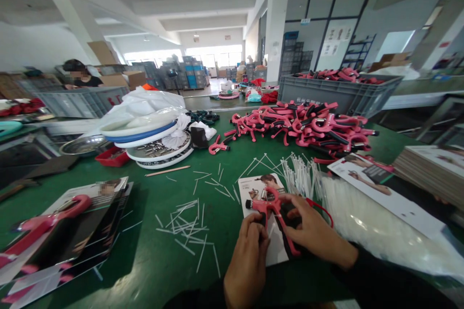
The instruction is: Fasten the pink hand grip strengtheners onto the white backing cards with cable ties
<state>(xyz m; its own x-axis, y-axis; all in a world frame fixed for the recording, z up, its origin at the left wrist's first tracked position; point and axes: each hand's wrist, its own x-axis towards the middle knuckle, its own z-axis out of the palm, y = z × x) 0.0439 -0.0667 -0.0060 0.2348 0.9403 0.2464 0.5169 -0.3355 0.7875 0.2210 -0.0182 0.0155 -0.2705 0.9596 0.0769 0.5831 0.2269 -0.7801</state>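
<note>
A pink and black hand tool (272,205) lies on a printed card (277,253) at the front of the green table. My left hand (248,256) is at the tool's left side, its fingers curled together by the handle; what they pinch is hidden. My right hand (311,227) holds the tool from the right, thumb and fingers around its handle. A bundle of white cable ties (300,174) stands just behind the card. Cut white tie ends (186,227) are scattered to the left.
Pink tools (300,125) are heaped at the back, before a grey crate (337,94). Carded tools (68,231) are stacked at left, cards (435,169) at right. White round trays (155,147) hold small metal parts. A person (81,75) sits at the far left.
</note>
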